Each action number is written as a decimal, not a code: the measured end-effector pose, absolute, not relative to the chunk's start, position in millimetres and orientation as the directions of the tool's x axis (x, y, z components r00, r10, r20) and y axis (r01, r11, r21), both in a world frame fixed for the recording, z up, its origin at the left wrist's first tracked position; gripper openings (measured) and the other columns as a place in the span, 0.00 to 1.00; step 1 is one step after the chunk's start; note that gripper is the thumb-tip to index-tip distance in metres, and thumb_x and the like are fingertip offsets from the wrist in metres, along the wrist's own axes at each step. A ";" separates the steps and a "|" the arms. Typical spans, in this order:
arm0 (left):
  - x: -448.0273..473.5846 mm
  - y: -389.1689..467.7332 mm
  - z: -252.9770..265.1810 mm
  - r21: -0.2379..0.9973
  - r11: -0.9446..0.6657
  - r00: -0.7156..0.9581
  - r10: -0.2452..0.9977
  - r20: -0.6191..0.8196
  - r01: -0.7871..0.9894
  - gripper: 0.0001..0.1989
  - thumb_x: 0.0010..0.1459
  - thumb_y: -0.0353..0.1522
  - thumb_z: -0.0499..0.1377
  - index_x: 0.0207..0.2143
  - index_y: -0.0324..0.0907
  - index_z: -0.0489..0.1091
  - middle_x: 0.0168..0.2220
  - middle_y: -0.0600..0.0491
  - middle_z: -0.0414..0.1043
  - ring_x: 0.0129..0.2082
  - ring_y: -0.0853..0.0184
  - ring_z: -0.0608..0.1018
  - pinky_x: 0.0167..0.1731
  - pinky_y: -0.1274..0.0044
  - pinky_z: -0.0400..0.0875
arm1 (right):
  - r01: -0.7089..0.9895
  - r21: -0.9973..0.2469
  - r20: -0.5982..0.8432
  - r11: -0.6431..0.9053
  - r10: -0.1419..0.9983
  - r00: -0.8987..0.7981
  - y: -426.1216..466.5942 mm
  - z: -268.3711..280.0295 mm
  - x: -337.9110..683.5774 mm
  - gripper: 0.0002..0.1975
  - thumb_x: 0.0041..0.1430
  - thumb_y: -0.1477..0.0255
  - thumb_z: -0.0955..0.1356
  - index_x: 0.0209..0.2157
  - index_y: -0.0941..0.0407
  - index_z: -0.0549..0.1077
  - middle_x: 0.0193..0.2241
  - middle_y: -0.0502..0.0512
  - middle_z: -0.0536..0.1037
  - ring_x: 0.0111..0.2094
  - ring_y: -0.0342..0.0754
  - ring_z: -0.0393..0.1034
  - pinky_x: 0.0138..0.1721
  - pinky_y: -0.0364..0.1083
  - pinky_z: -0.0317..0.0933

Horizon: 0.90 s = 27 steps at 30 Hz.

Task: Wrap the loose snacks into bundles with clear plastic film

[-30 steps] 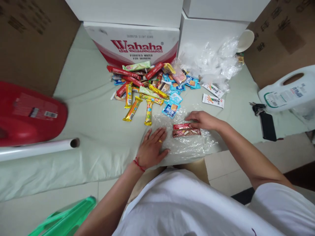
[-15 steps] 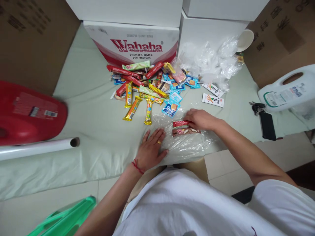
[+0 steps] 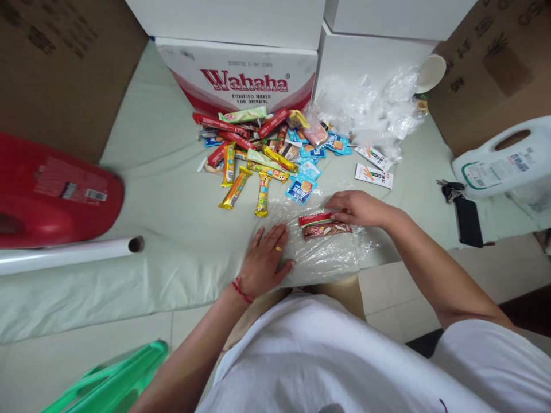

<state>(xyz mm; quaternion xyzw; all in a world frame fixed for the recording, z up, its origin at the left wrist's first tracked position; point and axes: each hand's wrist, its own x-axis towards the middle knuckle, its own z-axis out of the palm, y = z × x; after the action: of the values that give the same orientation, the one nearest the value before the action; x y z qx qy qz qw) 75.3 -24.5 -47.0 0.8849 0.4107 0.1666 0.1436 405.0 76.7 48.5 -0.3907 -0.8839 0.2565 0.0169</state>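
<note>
Colourful wrapped snacks (image 3: pixel 236 139) lie heaped before a white-and-red cardboard carton (image 3: pixel 245 81); a red plastic jug (image 3: pixel 55 198) is cropped at left. A red wrapped bar (image 3: pixel 315 219) lies beside a brown wrapped bar (image 3: pixel 328 230), on or inside a clear plastic bag (image 3: pixel 321 261). Left hand (image 3: pixel 266 261): flat, empty. Right hand (image 3: pixel 359 207): hiding the red bar's end; grip indeterminable.

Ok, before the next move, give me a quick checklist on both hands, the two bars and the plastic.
1. Left hand spread flat at the left edge of the clear plastic: ok.
2. Right hand touching the red-wrapped bar: ok.
3. Fingers closed firmly around that bar: cannot tell.
4. Brown-wrapped bar lying on the plastic, on the near side of the red one: ok.
5. Plastic smooth: not ok, it is wrinkled.
6. Both hands apart from the snack pile: ok.
</note>
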 end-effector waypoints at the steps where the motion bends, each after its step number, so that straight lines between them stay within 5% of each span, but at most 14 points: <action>1: 74.5 -27.2 -45.6 0.393 -0.625 0.588 0.776 0.226 0.674 0.37 0.66 0.40 0.60 0.73 0.37 0.56 0.73 0.34 0.58 0.74 0.46 0.62 0.72 0.49 0.54 | 0.688 -0.476 -0.123 0.547 0.733 -0.669 69.4 52.0 413.5 0.16 0.71 0.65 0.66 0.54 0.54 0.79 0.47 0.61 0.81 0.44 0.53 0.76 0.44 0.47 0.64; 7: 77.5 -60.0 -31.5 0.346 -0.795 0.587 0.602 0.541 0.498 0.26 0.64 0.28 0.63 0.64 0.41 0.68 0.59 0.42 0.78 0.71 0.56 0.68 0.74 0.57 0.55 | 0.712 -0.503 0.045 0.490 0.837 -0.545 -9.9 50.3 469.0 0.15 0.71 0.72 0.65 0.55 0.50 0.78 0.47 0.59 0.81 0.47 0.54 0.74 0.50 0.52 0.69; 13: 84.4 -74.3 -44.9 0.222 -0.908 0.811 0.418 0.408 0.356 0.18 0.67 0.29 0.63 0.58 0.48 0.73 0.62 0.46 0.76 0.67 0.55 0.73 0.71 0.54 0.62 | 0.811 -0.410 0.039 0.417 0.896 -0.442 -68.1 10.5 493.0 0.27 0.66 0.78 0.65 0.64 0.47 0.72 0.69 0.61 0.66 0.67 0.63 0.60 0.64 0.67 0.62; 16: 86.0 -70.5 -49.5 0.253 -0.884 0.792 0.466 0.394 0.394 0.11 0.68 0.26 0.60 0.50 0.44 0.76 0.57 0.45 0.80 0.63 0.56 0.77 0.67 0.57 0.68 | 0.793 -0.453 0.099 0.408 0.906 -0.410 -66.9 -2.2 493.8 0.14 0.69 0.72 0.67 0.52 0.48 0.80 0.65 0.60 0.72 0.68 0.63 0.59 0.64 0.69 0.61; 19: 88.5 -66.0 -43.8 0.444 -0.796 0.707 0.586 0.397 0.411 0.08 0.68 0.25 0.58 0.43 0.44 0.76 0.49 0.47 0.83 0.59 0.61 0.80 0.64 0.63 0.72 | 0.739 -0.549 0.147 0.392 0.915 -0.376 -52.0 1.0 492.3 0.07 0.70 0.66 0.69 0.41 0.48 0.81 0.57 0.59 0.80 0.67 0.62 0.62 0.64 0.69 0.62; 23: 92.1 -54.2 -29.3 0.728 -0.497 0.500 0.831 0.244 0.472 0.09 0.71 0.32 0.54 0.43 0.45 0.75 0.44 0.48 0.83 0.47 0.63 0.84 0.49 0.71 0.79 | 0.624 -0.728 0.055 0.284 0.931 -0.360 -22.4 19.6 487.2 0.13 0.71 0.58 0.68 0.42 0.49 0.81 0.46 0.59 0.84 0.57 0.59 0.74 0.59 0.61 0.67; 27: 95.7 -26.0 -21.8 0.844 -0.090 0.268 0.961 -0.066 0.529 0.14 0.69 0.42 0.54 0.37 0.45 0.74 0.34 0.51 0.82 0.34 0.63 0.82 0.36 0.73 0.76 | 0.567 -0.820 -0.085 0.077 0.963 -0.254 12.0 25.7 479.6 0.22 0.64 0.49 0.70 0.39 0.54 0.81 0.36 0.56 0.82 0.38 0.51 0.76 0.44 0.50 0.69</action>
<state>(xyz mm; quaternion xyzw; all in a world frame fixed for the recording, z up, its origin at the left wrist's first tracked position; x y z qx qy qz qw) 95.7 -26.0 -21.8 0.6874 0.5418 0.2688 0.4021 479.6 12.0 25.7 -0.5556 -0.6888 0.3907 0.2535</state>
